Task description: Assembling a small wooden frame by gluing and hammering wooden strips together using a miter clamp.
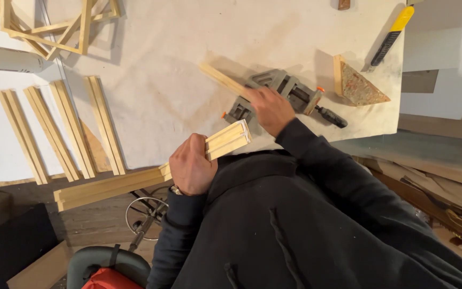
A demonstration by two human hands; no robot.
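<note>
My left hand [191, 165] grips a bundle of long pale wooden moulding strips [108, 187] around its middle; the mitred ends [237, 136] point up to the right. My right hand [270, 108] rests over a grey metal corner clamp [279, 85] and holds a single wooden strip [221, 78] that runs up-left out of the clamp. The clamp's dark handle [331, 116] sticks out to the right. Both sleeves are black.
Several loose moulding strips [62, 131] lie side by side at the left on the paper-covered bench [177, 48]. Assembled wooden frames [54, 27] lie top left. A triangular chipboard block [356, 85] and a yellow utility knife [392, 33] lie right. Cardboard sheets [445, 187] stack at lower right.
</note>
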